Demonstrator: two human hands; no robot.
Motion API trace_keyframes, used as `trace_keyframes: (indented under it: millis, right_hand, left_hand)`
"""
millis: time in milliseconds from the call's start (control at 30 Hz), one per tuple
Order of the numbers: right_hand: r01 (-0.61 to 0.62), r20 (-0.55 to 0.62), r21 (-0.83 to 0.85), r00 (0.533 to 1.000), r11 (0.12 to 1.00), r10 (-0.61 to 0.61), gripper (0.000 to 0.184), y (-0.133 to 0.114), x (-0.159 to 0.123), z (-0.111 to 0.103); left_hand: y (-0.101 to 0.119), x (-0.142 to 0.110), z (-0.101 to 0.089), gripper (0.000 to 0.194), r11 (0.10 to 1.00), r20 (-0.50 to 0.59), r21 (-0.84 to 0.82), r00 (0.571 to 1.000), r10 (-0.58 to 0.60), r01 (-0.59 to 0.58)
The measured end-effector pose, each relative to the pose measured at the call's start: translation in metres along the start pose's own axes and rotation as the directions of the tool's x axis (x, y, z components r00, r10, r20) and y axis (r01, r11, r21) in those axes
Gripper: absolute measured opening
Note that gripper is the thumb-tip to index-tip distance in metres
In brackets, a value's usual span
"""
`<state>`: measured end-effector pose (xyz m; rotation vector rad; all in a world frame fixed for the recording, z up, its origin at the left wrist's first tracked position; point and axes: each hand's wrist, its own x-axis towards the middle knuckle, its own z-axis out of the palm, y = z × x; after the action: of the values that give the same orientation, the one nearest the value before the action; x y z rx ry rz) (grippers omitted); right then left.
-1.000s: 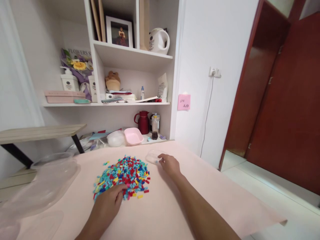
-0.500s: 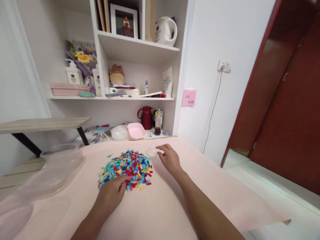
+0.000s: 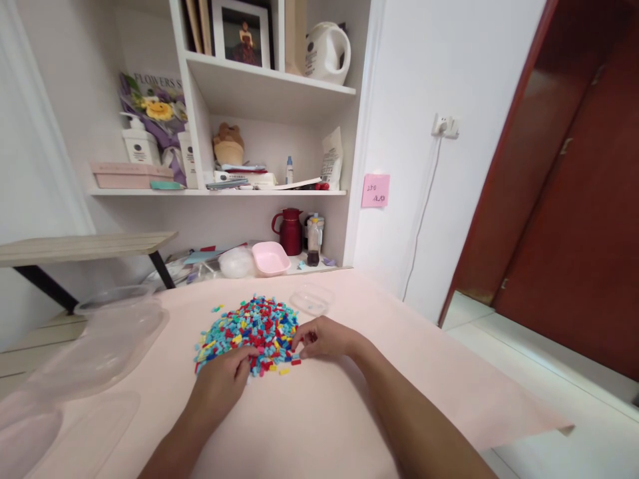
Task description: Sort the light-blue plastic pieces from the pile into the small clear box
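Observation:
Small toy bricks in red, blue, turquoise, yellow and pink form a heap (image 3: 254, 329) on the pink-covered table. At its near left edge rests my left hand (image 3: 227, 372), thumb and forefinger drawn together by a pink brick (image 3: 260, 350); whether the fingers grip a brick is too small to tell. My right hand (image 3: 322, 337) is at the heap's right edge, fingers bent, with a gap between thumb and fingertips beside a few loose bricks. Behind it lies a shallow clear plastic container (image 3: 312, 299) with something small and greenish inside.
Clear plastic tubs (image 3: 114, 332) and a lid (image 3: 94, 432) lie on the left of the table. Beyond the far edge, a pink tray (image 3: 271, 258), a red jug (image 3: 290, 231) and a bottle (image 3: 313, 243) stand in the shelf unit. A bench (image 3: 84, 245) is at left.
My right hand has moved from the clear container back toward me and left, to the heap's right edge. The container is now in plain view. My left hand has hardly moved.

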<state>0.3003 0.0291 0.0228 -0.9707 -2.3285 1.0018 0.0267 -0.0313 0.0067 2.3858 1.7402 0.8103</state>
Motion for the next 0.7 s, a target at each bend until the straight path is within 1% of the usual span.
trace_keyframes:
  millis: [133,233,367,533,633,700]
  right_hand:
    - [0.012,0.028,-0.011,1.0,1.0,-0.012,0.03,0.002,0.003,0.003]
    - [0.011,0.016,-0.037,1.0,0.999,-0.01,0.032,0.005,0.007,0.005]
    - [0.017,-0.026,-0.049,0.999,0.999,-0.019,0.026,0.009,0.011,0.01]
    - [0.064,-0.063,-0.011,0.996,0.998,-0.065,0.02,0.01,0.014,0.012]
    - [0.091,-0.044,-0.023,0.995,0.996,-0.092,0.022,0.009,0.012,0.01]
    - [0.085,-0.019,-0.027,0.996,0.996,-0.086,0.025,0.008,0.01,0.009]
  left_hand:
    - [0.002,0.0,-0.001,0.044,1.0,0.011,0.0,0.999,-0.03,0.03]
    - [0.003,0.001,-0.001,0.043,0.999,0.019,0.004,0.999,-0.047,0.047]
    - [0.002,0.002,0.0,0.044,0.999,0.027,0.015,0.998,-0.052,0.052]
    - [-0.002,0.003,0.002,0.044,0.999,0.036,0.026,0.999,-0.038,0.037]
    - [-0.004,0.003,0.003,0.044,0.999,0.041,0.027,0.999,-0.033,0.032]
    - [-0.005,0.003,0.003,0.044,0.999,0.041,0.026,0.999,-0.034,0.033]
